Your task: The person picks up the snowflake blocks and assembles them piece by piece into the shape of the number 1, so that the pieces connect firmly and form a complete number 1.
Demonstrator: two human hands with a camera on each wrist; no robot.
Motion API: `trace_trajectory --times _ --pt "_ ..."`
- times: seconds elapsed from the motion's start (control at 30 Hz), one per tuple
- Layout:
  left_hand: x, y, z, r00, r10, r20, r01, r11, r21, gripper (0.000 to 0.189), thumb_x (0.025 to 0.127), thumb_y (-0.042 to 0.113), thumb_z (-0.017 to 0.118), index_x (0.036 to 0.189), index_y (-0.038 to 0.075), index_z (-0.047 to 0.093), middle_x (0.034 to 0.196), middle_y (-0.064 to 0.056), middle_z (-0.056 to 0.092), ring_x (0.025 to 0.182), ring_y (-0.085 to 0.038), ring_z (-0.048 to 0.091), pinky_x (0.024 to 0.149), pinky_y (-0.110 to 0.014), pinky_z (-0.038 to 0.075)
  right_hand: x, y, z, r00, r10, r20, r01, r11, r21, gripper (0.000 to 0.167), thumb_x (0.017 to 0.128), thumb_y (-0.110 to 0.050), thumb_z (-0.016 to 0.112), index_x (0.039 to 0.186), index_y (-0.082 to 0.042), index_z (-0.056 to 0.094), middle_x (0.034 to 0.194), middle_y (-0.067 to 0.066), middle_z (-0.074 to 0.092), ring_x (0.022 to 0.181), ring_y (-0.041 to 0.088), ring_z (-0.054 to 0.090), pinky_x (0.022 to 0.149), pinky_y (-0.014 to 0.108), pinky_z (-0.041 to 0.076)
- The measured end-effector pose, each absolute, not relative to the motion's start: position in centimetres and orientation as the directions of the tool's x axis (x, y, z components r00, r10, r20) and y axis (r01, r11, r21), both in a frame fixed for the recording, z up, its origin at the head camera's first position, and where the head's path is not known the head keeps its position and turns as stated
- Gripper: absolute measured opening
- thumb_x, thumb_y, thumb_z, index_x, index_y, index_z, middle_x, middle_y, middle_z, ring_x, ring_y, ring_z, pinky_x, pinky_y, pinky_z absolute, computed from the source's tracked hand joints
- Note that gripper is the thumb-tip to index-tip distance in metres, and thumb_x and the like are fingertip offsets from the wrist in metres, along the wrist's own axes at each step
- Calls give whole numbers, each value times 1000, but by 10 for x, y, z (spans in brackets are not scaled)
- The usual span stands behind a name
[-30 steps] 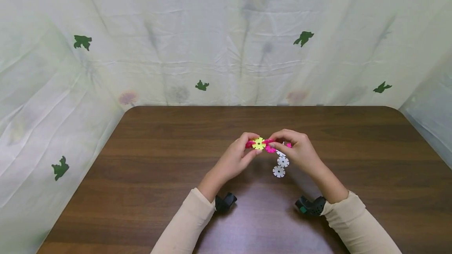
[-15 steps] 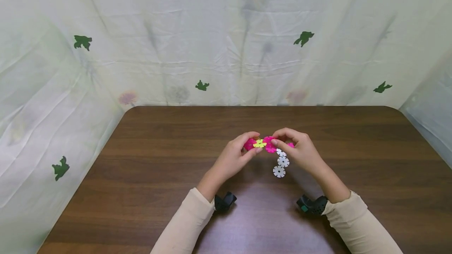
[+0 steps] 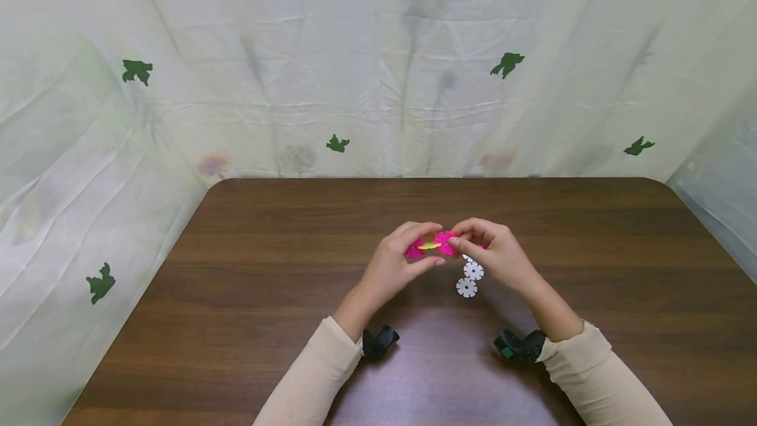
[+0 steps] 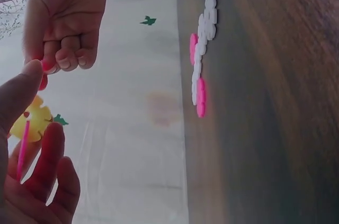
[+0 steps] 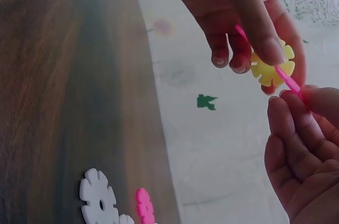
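Note:
Above the table, both hands hold a short row of slotted plastic discs: a yellow disc point(image 3: 430, 246) between two pink discs. My left hand point(image 3: 393, 258) curls its thumb and fingers round the yellow disc and the left pink disc point(image 3: 414, 250), thumb below and index finger above. The right pink disc point(image 3: 444, 242) is pinched between thumb and fingers of my right hand point(image 3: 493, 248). In the right wrist view, the left thumb overlaps the yellow disc point(image 5: 273, 65), and a pink disc point(image 5: 288, 80) slots into it edge-on.
On the brown table point(image 3: 296, 268), a string of joined white discs point(image 3: 466, 288) lies below the right hand. Pink discs point(image 4: 201, 97) sit along that string in the left wrist view. A pale curtain point(image 3: 367, 71) with green leaf shapes hangs behind the table.
The yellow disc has turned from face-on to nearly edge-on, while the pink discs have turned to show their faces. The left thumb and index finger have spread slightly. White discs stay put.

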State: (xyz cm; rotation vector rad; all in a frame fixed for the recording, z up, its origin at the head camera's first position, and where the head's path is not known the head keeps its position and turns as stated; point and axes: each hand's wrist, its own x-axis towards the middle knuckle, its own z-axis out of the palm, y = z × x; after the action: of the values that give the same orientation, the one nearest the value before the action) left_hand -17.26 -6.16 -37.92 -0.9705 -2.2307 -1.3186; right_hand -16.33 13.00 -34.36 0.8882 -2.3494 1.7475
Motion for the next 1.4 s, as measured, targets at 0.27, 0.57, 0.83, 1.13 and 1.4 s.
trace_trajectory --times 0.27,0.57,0.83,1.13,1.4 --pt "-171 -61 -380 -679 343 650 734 341 587 35 70 12 77 102 8 64 89 1 61 78 -6 53 66 -13 44 -171 129 -360 -834 -411 369 -441 94 -892 11 82 8 59 92 9 59 80 17 63 65 25 63 61 35 52" --pt "-173 -63 -379 -676 350 648 735 370 567 36 67 14 80 100 8 66 87 0 63 75 -5 54 64 -14 43 -158 136 -336 -862 -328 387 -484 302 -821 19 81 5 62 99 4 59 90 15 62 75 16 57 63 24 47" --pt "-173 -64 -379 -689 352 634 723 398 564 37 67 17 80 101 9 66 88 2 64 74 -4 53 63 -14 43 -164 159 -348 -870 -294 397 -487 383 -785 28 79 4 65 105 4 57 96 16 61 82 17 58 65 23 49" --pt "-173 -64 -379 -688 340 641 722 406 560 38 67 17 80 100 10 65 85 3 62 73 -3 52 61 -14 42 -195 194 -407 -898 -268 348 -438 487 -756 38 78 -6 69 112 2 55 104 17 57 87 28 58 70 25 47" --pt "-173 -66 -381 -696 331 638 715 410 566 37 67 18 80 100 10 65 84 4 62 73 -3 51 60 -14 42 -205 204 -429 -924 -272 269 -381 588 -713 38 79 -11 70 113 0 56 104 13 55 89 25 54 74 37 44"
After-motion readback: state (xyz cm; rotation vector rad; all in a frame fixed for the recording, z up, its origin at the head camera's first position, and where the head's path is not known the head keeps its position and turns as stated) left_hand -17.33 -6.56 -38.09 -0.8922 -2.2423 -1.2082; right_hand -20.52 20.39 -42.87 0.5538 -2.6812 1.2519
